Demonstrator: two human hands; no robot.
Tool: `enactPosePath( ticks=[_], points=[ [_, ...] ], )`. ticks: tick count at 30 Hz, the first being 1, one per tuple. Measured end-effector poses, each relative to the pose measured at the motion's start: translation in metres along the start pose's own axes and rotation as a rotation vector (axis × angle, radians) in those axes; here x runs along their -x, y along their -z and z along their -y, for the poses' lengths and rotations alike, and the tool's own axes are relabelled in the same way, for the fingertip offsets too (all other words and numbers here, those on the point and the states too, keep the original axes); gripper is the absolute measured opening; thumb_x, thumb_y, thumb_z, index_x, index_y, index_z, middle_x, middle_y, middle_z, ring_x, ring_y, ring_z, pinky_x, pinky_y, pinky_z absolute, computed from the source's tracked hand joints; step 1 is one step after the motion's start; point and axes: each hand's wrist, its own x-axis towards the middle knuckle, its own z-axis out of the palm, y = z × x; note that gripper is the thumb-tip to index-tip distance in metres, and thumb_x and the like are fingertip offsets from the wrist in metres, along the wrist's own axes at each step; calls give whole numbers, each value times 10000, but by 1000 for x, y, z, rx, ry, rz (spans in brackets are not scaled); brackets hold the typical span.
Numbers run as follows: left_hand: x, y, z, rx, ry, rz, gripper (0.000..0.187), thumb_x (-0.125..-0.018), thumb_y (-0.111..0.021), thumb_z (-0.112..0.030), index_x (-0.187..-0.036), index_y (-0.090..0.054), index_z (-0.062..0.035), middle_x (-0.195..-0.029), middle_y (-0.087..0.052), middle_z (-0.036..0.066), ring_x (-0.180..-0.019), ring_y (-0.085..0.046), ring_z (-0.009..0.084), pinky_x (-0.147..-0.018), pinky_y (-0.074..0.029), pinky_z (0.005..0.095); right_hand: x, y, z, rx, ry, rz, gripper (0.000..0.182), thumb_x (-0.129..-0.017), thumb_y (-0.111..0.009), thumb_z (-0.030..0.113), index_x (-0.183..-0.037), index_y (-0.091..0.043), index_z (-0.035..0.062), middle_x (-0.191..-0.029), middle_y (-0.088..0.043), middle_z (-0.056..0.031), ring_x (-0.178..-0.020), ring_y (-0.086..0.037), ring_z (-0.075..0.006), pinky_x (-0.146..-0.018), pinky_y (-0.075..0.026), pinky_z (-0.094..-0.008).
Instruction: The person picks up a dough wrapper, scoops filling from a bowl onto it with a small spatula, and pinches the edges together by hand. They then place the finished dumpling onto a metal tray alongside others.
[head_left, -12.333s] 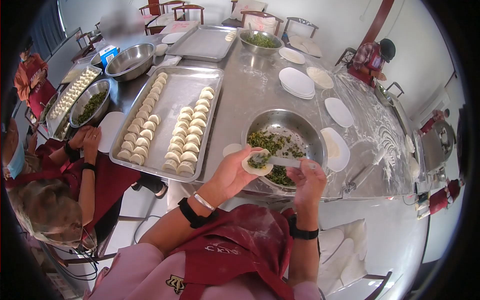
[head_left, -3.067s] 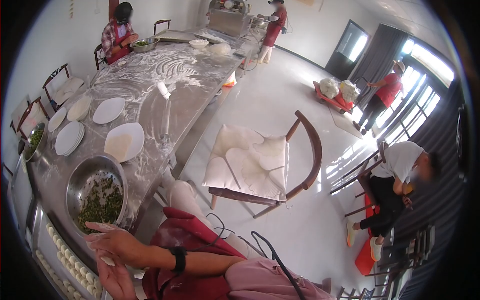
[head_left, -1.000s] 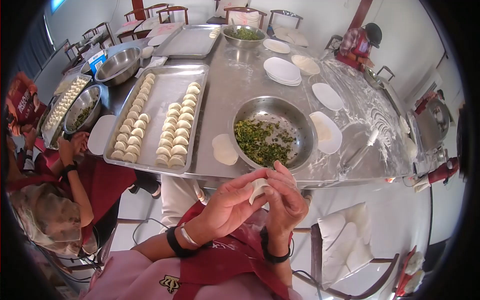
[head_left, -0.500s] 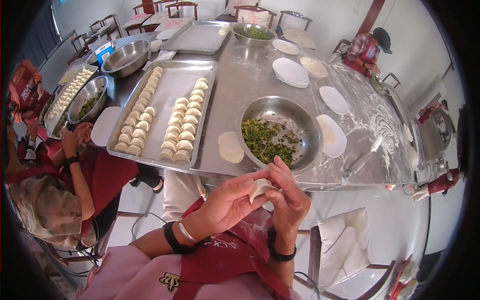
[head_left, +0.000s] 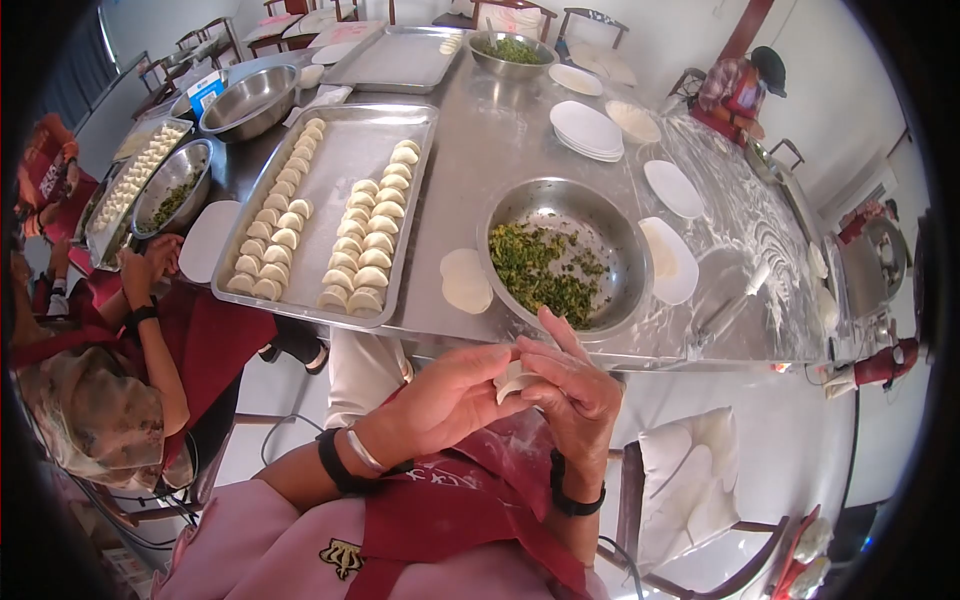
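Between my two hands is a folded dumpling point(head_left: 514, 382), partly hidden by fingers. My left hand point(head_left: 455, 392) cups it from the left, fingers wrapped along its far side. From the right, my right hand point(head_left: 572, 388) pinches its edge, thumb and fingers closed on it. Just beyond the hands stands a steel bowl point(head_left: 640, 245) with chopped green and yellow filling point(head_left: 540, 265). A pale dough wrapper point(head_left: 466, 281) lies on the table left of that bowl. Farther left, a metal tray point(head_left: 335, 165) carries rows of folded dumplings point(head_left: 372, 256).
White plates point(head_left: 586, 130) and more wrappers lie on the steel table point(head_left: 470, 150). Flour and a rolling pin point(head_left: 735, 300) are at right. A co-worker point(head_left: 110, 390) sits close on the left; another person point(head_left: 740, 90) works at the far right. A cushioned chair point(head_left: 685, 490) stands at lower right.
My right hand has shifted slightly right, its fingers now more over the dumpling and hiding more of it. The view has moved a little. The dumpling stays between both hands.
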Motion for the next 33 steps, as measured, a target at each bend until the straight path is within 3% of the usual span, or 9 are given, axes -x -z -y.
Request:
enactPosePath(
  ticks=[4, 5, 8, 10, 12, 18, 20, 27, 33],
  points=[
    [-2, 7, -1, -3, 28, 39, 406, -1058, -426, -234, -1351, -470, 44, -1308, -564, 145, -1229, -538, 237, -1094, -400, 432, 2, 2, 1, 4, -36, 73, 221, -811, -738, 75, -1030, -746, 44, -1086, -728, -139, -1223, -584, -386, -1098, -376, -502],
    [-2, 7, -2, -3, 49, 73, 402, -1054, -438, -229, -1348, -476, 43, -1291, -577, 151, -1221, -546, 242, -1087, -406, 433, 5, 0, 4, -114, -203, 88, 195, -811, -711, 69, -1001, -743, 41, -1063, -729, -134, -1217, -584, -384, -1089, -387, -494],
    [2, -4, -1, -139, 95, -89, 395, -1042, -441, -254, -1300, -517, 36, -1265, -601, 156, -1220, -553, 271, -1091, -401, 475, 11, 4, -10, -34, 76, 117, 136, -713, -672, 70, -846, -678, 40, -1015, -708, -115, -1206, -580, -387, -1043, -425, -498],
    [1, -7, 5, -150, 51, -161, 446, -1030, -465, -339, -1293, -528, 15, -1268, -603, 144, -1217, -550, 276, -1091, -391, 504, 14, 3, -15, 42, 122, 101, 78, -742, -687, 61, -811, -661, 36, -983, -694, -113, -1232, -549, -380, -1052, -415, -494],
    [-7, 6, 8, -160, 71, -69, 436, -1034, -466, -345, -1266, -535, 16, -1268, -595, 139, -1215, -535, 270, -1086, -394, 466, 22, 1, -30, 43, 226, 33, 96, -733, -694, 93, -787, -644, 32, -986, -687, -125, -1238, -545, -391, -1063, -401, -518],
    [-16, 23, 0, -8, 136, 41, 368, -1049, -455, -342, -1213, -548, -27, -1171, -602, 109, -1099, -562, 223, -1014, -451, 429, 18, 9, -13, 80, 148, 98, 175, -742, -699, 142, -804, -628, -6, -973, -673, -153, -1209, -565, -411, -1073, -389, -535],
    [-13, 14, 1, -75, 129, -103, 368, -1048, -456, -344, -1246, -528, -42, -1201, -591, 101, -1123, -558, 220, -1015, -456, 423, 19, 7, -23, 101, 187, 121, 198, -756, -698, 151, -819, -627, -23, -965, -668, -165, -1202, -566, -423, -1070, -392, -531],
    [-13, 25, 17, -288, -37, 57, 518, -1017, -511, -347, -1427, -396, -52, -1354, -509, 105, -1263, -513, 239, -1056, -439, 420, 26, -15, -21, -174, -27, -298, 132, -810, -697, 58, -865, -647, -51, -981, -676, -159, -1199, -578, -408, -1009, -459, -462],
    [-11, 11, 19, -482, -62, 41, 611, -959, -584, -212, -1472, -330, 1, -1419, -458, 139, -1297, -494, 266, -1085, -414, 429, 27, -12, -14, -129, -24, -315, 80, -804, -692, 12, -853, -656, -40, -953, -688, -144, -1188, -595, -389, -961, -487, -456]
  ],
)
